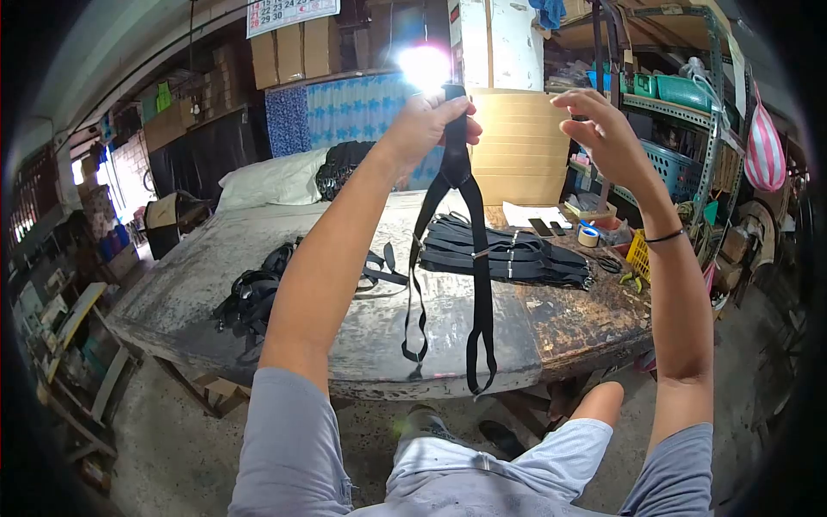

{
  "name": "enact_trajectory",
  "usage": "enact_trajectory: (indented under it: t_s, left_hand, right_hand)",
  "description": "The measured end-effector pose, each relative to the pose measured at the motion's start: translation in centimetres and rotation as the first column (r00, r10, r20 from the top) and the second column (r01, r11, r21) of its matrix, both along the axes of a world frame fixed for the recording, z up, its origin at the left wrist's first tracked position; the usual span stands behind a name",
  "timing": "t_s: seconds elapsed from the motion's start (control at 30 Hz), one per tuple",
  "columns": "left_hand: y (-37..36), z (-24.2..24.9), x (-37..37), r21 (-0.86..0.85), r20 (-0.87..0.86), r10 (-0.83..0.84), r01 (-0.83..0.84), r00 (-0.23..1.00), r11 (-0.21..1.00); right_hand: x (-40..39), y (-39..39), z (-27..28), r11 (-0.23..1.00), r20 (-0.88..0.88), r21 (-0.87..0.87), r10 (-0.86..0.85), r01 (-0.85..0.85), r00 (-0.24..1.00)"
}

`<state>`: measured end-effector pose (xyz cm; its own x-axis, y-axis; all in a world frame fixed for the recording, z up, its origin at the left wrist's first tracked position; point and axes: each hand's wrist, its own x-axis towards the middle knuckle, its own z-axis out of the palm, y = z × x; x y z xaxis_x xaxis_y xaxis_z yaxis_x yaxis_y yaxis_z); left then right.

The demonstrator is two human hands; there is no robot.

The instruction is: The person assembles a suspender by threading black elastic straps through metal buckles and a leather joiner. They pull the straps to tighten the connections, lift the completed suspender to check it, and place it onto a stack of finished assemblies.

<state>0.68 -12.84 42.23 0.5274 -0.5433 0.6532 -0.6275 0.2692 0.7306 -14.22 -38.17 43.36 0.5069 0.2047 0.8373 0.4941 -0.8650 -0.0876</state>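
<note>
My left hand (428,123), raised above the table, pinches the top end of a pair of black suspenders (480,284). They hang down in a Y shape from a dark joining patch, with two straps ending in loops near the table's front edge. A metal slider shows on the straps. My right hand (600,133) is up at about the same height, apart from the suspenders, its fingers curved and spread with nothing between them. Behind the hanging straps lies a neat stack of black straps (534,258) with metal fittings. A tangled heap of black straps (258,297) lies to the left.
The worn table (198,280) spans the middle. Tape (588,234), phones (541,227), paper, scissors (610,263) and a yellow basket (637,256) are at its right. A cardboard sheet (521,146) stands behind, beside a white sack (271,179). Shelves (668,108) rise at right.
</note>
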Motion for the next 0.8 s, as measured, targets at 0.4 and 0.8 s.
enact_trajectory:
  t_s: [0.4, 0.8]
  left_hand:
    - [-0.1, 0.3, -1.0, 0.055, 0.102, 0.052, -0.058, 0.993, 0.997]
    - [-0.8, 0.7, -2.2, 0.078, 0.12, 0.028, -0.037, 0.992, 0.996]
  right_hand:
    - [3.5, 3.9, 1.4, 0.971, 0.17, -0.221, -0.057, 0.095, 0.984]
    - [6.1, 5.1, 1.6, 0.942, 0.339, -0.298, -0.05, 0.157, 0.94]
